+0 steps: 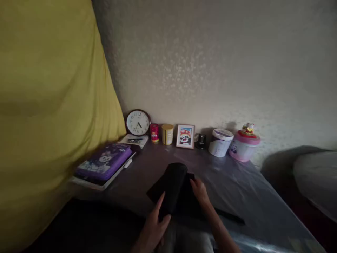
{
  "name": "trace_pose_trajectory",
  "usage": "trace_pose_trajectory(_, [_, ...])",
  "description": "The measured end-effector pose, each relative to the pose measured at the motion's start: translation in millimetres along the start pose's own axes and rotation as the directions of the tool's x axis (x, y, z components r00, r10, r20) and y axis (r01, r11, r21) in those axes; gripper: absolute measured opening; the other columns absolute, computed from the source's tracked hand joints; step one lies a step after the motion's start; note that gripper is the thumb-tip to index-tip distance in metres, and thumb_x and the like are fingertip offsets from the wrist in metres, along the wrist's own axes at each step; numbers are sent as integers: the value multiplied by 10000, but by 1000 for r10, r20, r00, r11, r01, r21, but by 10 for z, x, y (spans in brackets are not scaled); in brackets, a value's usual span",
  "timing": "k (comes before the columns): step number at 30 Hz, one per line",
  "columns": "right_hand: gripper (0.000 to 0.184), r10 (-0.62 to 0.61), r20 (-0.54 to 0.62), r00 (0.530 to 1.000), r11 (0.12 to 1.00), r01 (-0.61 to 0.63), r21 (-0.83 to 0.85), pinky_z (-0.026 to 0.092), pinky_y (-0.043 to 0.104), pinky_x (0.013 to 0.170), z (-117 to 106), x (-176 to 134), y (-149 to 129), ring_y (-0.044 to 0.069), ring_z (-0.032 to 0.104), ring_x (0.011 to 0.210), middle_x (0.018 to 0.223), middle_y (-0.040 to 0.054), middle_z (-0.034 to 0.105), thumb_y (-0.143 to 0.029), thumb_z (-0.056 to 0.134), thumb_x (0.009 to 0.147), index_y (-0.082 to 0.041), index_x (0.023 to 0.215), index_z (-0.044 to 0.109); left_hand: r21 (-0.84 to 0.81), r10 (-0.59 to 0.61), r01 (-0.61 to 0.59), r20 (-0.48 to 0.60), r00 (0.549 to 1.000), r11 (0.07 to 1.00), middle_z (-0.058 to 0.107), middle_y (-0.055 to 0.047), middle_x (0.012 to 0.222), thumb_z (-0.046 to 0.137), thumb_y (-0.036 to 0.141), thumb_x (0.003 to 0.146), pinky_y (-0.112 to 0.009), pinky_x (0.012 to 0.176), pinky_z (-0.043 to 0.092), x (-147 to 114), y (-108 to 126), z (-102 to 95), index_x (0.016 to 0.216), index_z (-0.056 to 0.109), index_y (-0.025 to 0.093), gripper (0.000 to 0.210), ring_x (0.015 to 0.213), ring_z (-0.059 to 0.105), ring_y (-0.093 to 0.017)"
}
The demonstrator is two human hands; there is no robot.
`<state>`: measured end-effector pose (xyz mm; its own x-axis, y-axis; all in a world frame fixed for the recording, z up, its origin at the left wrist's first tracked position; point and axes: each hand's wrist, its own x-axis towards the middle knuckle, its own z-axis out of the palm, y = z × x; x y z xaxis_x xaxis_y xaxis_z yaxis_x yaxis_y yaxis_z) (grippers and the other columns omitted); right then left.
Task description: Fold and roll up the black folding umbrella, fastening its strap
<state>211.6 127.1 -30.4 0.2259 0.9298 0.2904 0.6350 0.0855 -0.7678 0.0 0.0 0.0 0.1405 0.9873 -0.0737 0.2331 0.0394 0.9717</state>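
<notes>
A black, floppy, fabric-like piece (pixel 172 186) is folded over on itself at the near side of the table, its upper part curling up. My right hand (pixel 200 189) pinches its upper right edge. At its lower left, my left hand (pixel 155 225) holds the near edge, with the forefinger lying along the outside and the thumb at the bottom corner. A narrow dark strip (pixel 230 216) lies on the table to the right of my right forearm; whether it belongs to the black piece I cannot tell.
Along the wall stand a round clock (pixel 138 122), a red can (pixel 154 133), a yellow canister (pixel 167 134), a framed panda picture (pixel 185 136), a small black object (pixel 201 141) and two tubs (pixel 220 143). A purple case (pixel 105 161) lies left, beside a yellow curtain (pixel 52 105).
</notes>
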Motion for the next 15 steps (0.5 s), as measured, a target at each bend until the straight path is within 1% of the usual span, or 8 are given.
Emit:
trace_pose_trajectory(2, [284, -1, 0, 1000, 1000, 1, -7, 393, 303, 585, -20, -10, 1, 223, 586, 630, 651, 82, 623, -434, 391, 717, -201, 649, 539, -7, 10, -10, -38, 999, 1000, 343, -13, 1435, 506, 260, 786, -266, 1060, 259, -3, 29, -6, 1395, 273, 234, 652, 1309, 311, -165])
trace_pose_trajectory(4, [294, -5, -5, 1000, 1000, 5, 6, 396, 302, 583, -44, -18, -5, 219, 586, 622, 650, 79, 626, -438, 388, 721, -202, 640, 544, -28, -16, 15, -52, 999, 999, 496, -49, 1319, 514, 279, 786, -263, 961, 392, -12, 64, 0, 1394, 277, 239, 654, 1170, 491, -178])
trace_pose_trajectory(5, [303, -9, -12, 1000, 1000, 9, 21, 399, 303, 583, -60, -22, -11, 220, 586, 623, 655, 80, 629, -445, 388, 721, -201, 639, 549, -44, -49, 47, -51, 997, 998, 597, -61, 1182, 508, 293, 793, -255, 839, 474, -18, 83, 8, 1401, 259, 244, 658, 994, 601, -169])
trace_pose_trajectory(6, [315, -12, -19, 1000, 999, 12, 40, 400, 303, 578, -78, -26, -22, 221, 585, 622, 654, 80, 630, -455, 391, 721, -198, 640, 555, -63, -88, 85, -40, 995, 994, 665, -46, 987, 496, 309, 804, -238, 673, 517, -25, 103, 17, 1412, 218, 252, 671, 760, 646, -146])
trace_pose_trajectory(8, [336, -13, -29, 999, 996, 16, 89, 399, 298, 561, -124, -31, -56, 218, 579, 611, 639, 75, 627, -476, 405, 721, -193, 641, 567, -108, -149, 148, -6, 989, 983, 596, 52, 609, 474, 338, 820, -193, 388, 436, -38, 141, 34, 1427, 122, 275, 704, 393, 501, -94])
trace_pose_trajectory(9, [343, -9, -31, 999, 994, 13, 110, 398, 294, 553, -150, -32, -80, 212, 574, 601, 627, 69, 624, -483, 415, 722, -190, 641, 572, -127, -161, 160, 5, 987, 979, 510, 94, 512, 472, 351, 823, -177, 323, 379, -43, 157, 40, 1427, 88, 285, 719, 323, 415, -80])
trace_pose_trajectory(11, [349, 6, -33, 999, 989, -1, 146, 394, 283, 542, -204, -32, -139, 195, 560, 579, 606, 54, 614, -489, 441, 722, -181, 640, 582, -151, -154, 152, 3, 988, 977, 408, 127, 460, 483, 376, 820, -164, 288, 341, -46, 180, 42, 1425, 66, 295, 739, 299, 351, -69])
trace_pose_trajectory(15, [370, 35, -24, 999, 978, -29, 208, 387, 264, 527, -278, -21, -274, 167, 531, 561, 579, 28, 589, -498, 462, 724, -159, 662, 600, -139, -112, 112, 6, 994, 984, 431, 119, 498, 481, 434, 824, -159, 296, 350, -42, 179, 47, 1424, 64, 298, 744, 315, 365, -61])
